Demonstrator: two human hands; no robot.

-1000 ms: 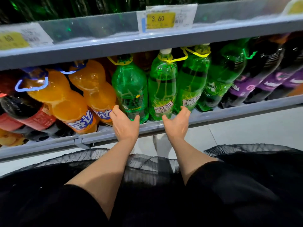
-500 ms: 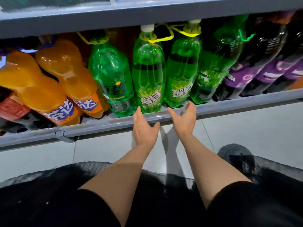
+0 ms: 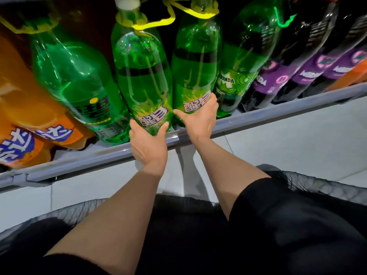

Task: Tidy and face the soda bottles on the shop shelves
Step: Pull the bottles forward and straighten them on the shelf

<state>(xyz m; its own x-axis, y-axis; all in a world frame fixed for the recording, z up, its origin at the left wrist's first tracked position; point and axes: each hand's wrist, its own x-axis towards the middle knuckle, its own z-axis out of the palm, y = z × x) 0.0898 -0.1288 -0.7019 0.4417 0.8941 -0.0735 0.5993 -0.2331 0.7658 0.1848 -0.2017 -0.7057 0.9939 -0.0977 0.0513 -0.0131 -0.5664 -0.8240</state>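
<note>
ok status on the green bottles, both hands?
Left hand grips base of white-capped green bottle. Right hand grips base of its neighbour. Both labels face out. Nothing blocking; green Mirinda bottle close on the right.

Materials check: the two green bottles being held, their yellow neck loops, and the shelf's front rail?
Two green bottles: clear green plastic, glossy; light shows through.
Yellow neck loops: thin flexible plastic strap, probably; they bend freely.
Front rail: grey with a dull sheen, painted metal or plastic, unclear.
Left hand and right hand each grip one bottle's base.
</note>
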